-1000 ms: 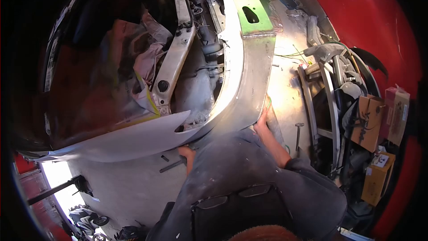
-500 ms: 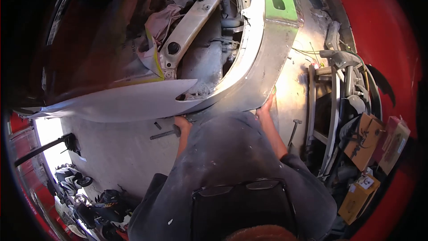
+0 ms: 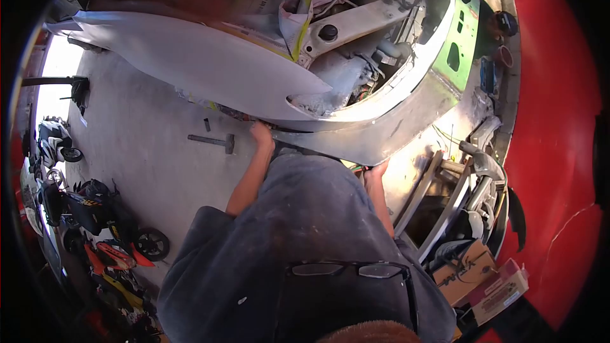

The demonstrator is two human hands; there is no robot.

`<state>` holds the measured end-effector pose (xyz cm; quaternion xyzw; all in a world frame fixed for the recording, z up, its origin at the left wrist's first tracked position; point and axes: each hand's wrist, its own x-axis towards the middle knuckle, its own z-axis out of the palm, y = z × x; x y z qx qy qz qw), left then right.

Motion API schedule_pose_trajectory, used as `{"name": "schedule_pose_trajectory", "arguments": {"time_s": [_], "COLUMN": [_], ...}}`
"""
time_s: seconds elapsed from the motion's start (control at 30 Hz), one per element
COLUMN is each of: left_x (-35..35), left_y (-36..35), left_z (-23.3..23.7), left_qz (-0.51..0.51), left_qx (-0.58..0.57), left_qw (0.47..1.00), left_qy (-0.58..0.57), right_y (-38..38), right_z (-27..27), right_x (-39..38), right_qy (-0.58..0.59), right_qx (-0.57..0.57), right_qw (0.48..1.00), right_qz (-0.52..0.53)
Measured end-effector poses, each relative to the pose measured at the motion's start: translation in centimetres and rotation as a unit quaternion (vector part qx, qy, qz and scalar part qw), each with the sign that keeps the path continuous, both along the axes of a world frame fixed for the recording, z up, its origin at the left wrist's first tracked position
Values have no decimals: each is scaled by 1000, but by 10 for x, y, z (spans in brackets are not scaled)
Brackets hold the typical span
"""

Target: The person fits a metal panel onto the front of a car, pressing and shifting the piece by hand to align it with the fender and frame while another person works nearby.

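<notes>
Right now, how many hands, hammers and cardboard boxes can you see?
Hands: 2, the left hand and the right hand, both at the lower edge of the car panel
Hammer: 1
Cardboard boxes: 2
Total: 5

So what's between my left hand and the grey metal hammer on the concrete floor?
Only bare concrete floor, in the head view; the grey metal hammer lies apart from the left hand.
</notes>
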<state>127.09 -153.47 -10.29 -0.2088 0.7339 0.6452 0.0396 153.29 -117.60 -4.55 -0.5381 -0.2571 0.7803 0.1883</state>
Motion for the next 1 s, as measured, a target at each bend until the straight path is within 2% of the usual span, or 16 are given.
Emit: {"name": "schedule_pose_trajectory", "arguments": {"time_s": [0.03, 0.2, 0.27, 0.33, 0.37, 0.43, 0.47, 0.5, 0.57, 0.73, 0.77, 0.8, 0.93, 1.0], "left_x": [0, 4, 5, 5, 8, 11, 12, 10, 11, 8, 9, 3, 4, 4], "left_y": [0, 11, 11, 21, 27, 34, 34, 35, 44, 41, 38, 28, 31, 31], "left_z": [-10, 32, 49, 78, 97, 117, 117, 117, 148, 129, 129, 108, 110, 109], "left_qz": [-6, -25, 2, 97, 81, 46, 55, 66, 81, 70, 64, 61, 67, 72], "left_qx": [-4, 78, 159, 256, 257, 188, 199, 209, 213, 203, 199, 215, 170, 166], "left_qw": [1000, 997, 987, 958, 960, 979, 977, 974, 972, 975, 976, 972, 982, 982], "left_qy": [3, 1, -23, -81, -70, -57, -57, -58, -63, -64, -65, -78, -54, -57], "right_y": [0, -17, -11, -10, -9, -6, -12, -12, -12, -20, -22, -22, -28, -23], "right_z": [3, 47, 42, 27, 20, 6, 27, 21, -1, 19, 22, 18, 53, 30], "right_x": [-1, -25, -20, -13, -10, -5, -10, -9, -1, -2, -1, 1, -2, 1], "right_qy": [-7, -59, -83, -58, -44, -66, -125, -116, -106, -91, -100, -109, -125, -131], "right_qx": [-2, -14, -38, -21, -10, -45, -25, -16, -2, 20, 11, 2, -50, -29], "right_qw": [1000, 995, 994, 997, 998, 997, 992, 993, 994, 996, 995, 994, 991, 991], "right_qz": [1, -80, -53, -37, -35, 3, 4, 0, -1, 0, 7, 16, 15, 27]}}
